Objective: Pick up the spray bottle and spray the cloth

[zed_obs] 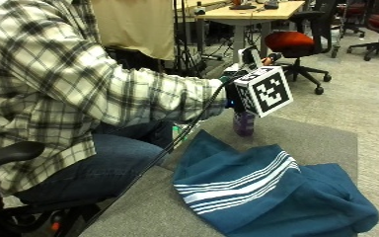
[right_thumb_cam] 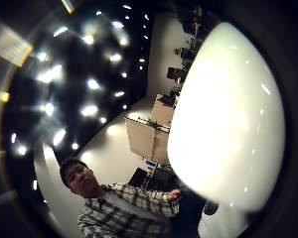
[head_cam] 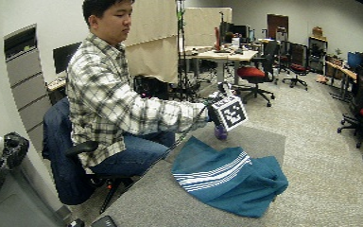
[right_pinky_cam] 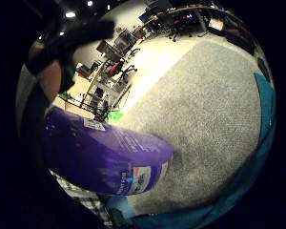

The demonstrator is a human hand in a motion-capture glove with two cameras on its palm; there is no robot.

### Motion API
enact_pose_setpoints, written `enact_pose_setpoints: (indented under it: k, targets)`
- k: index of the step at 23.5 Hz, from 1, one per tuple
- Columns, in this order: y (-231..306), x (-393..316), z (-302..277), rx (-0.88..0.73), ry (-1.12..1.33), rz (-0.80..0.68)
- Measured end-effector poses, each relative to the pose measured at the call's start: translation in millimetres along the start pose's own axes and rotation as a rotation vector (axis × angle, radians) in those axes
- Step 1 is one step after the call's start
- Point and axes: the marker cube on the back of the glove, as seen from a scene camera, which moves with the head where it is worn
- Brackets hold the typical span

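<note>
In the outside view my gloved right hand (zed_obs: 232, 96) grips a purple spray bottle (zed_obs: 244, 123) near its white spray head (zed_obs: 248, 53). The bottle stands upright at the far part of the grey table (zed_obs: 321, 143); whether its base touches the surface I cannot tell. A blue cloth with white stripes (zed_obs: 268, 190) lies crumpled just in front of the bottle. The little finger side palm view shows the purple bottle (right_pinky_cam: 105, 157) against the palm, a gloved finger (right_pinky_cam: 71, 40) curled above it and the cloth (right_pinky_cam: 264, 109) at the edge. A white rounded part (right_thumb_cam: 228, 114) fills the thumb side palm view.
The person sits in an office chair (head_cam: 62, 156) at the table's left edge. Behind the table are a desk (zed_obs: 248, 12) and a red office chair (zed_obs: 291, 42). Bare grey table surface (head_cam: 162, 203) lies in front of the cloth.
</note>
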Motion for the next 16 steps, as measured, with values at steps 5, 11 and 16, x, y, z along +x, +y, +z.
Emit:
enact_pose_setpoints:
  k: [5,11,16]
  targets:
    - [3.8,-0.6,-8.4,-0.072,0.004,0.033]
    - [18.2,-2.7,-21.7,-0.116,0.143,0.077]
    - [59.2,-18.0,-54.4,-0.151,0.482,0.229]
